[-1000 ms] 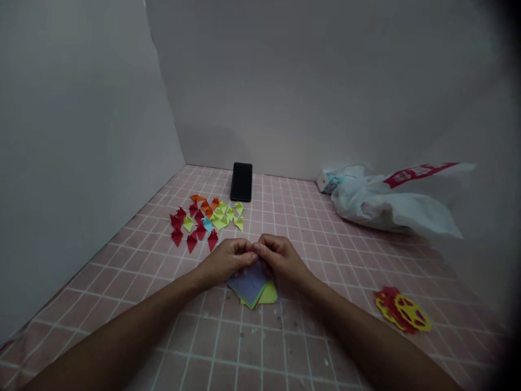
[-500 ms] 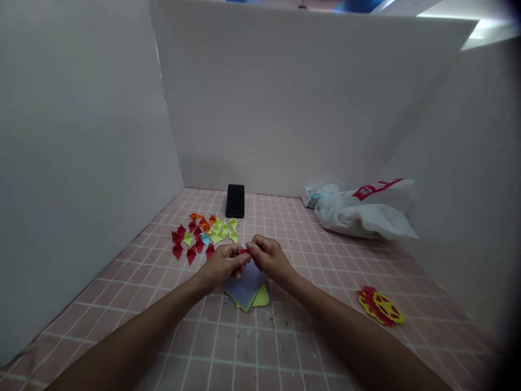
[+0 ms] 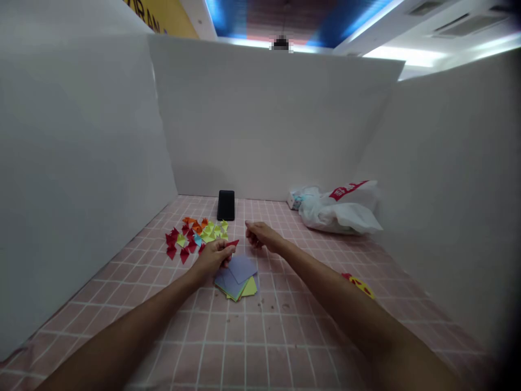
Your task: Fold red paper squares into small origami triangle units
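Note:
My left hand (image 3: pixel 213 257) is closed on a small red folded paper (image 3: pixel 233 244), whose pointed tip sticks out to the right past the fingers. To the right and a little higher, my right hand (image 3: pixel 261 235) is apart from that paper, its fingers curled and nothing showing in them. A loose stack of square paper sheets (image 3: pixel 243 268), purple on top with green and yellow edges, lies just below the hands. Beyond my left hand sits a cluster of small folded paper figures (image 3: pixel 191 246) in red, orange, yellow and blue.
A black phone (image 3: pixel 226 205) stands at the back, near the white panel (image 3: pixel 260 125). At the back right lie a white plastic bag (image 3: pixel 340 213) and a small box (image 3: pixel 291 200). Red and yellow cut-out shapes (image 3: pixel 361 287) are partly behind my right forearm. White panels enclose the pink checked tabletop.
My right hand has let go of the red paper and moved away to the right. My left hand still holds it. The camera view has tilted up and shifted a little.

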`<state>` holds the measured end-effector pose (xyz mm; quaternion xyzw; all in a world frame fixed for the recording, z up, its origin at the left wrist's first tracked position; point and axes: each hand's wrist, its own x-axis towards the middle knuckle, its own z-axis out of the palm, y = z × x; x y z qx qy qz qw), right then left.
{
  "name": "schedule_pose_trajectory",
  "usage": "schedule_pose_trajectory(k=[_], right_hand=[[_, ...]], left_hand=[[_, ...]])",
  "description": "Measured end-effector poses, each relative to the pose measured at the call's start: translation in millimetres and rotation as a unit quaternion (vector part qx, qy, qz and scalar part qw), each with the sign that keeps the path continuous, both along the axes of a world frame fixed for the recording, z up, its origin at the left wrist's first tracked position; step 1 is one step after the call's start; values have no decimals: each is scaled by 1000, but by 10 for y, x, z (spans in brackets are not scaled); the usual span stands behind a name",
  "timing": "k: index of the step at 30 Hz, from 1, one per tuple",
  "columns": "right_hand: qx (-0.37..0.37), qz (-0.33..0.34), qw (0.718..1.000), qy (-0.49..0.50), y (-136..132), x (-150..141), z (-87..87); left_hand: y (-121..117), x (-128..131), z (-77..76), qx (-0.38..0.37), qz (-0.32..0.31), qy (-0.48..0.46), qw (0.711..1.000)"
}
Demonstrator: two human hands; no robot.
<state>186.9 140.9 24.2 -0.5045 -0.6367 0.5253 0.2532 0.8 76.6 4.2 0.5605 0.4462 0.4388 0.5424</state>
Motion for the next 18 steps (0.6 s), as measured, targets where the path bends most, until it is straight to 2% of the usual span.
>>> schedule_pose_trajectory(k=[4, 7, 11, 18], right_hand=[[42, 60, 997, 10, -283, -127, 54], [100, 63, 993, 24, -405, -214, 79], [161, 59, 985, 33, -399, -223, 89], [185, 68, 978, 70, -436, -190, 29]], left_hand=[[-39, 15, 4, 24, -14, 3, 1000], [-63, 25, 9, 43, -25, 0, 999], [-73, 25, 23, 64, -37, -3, 997], [-133, 30, 100, 71, -38, 4, 997]])
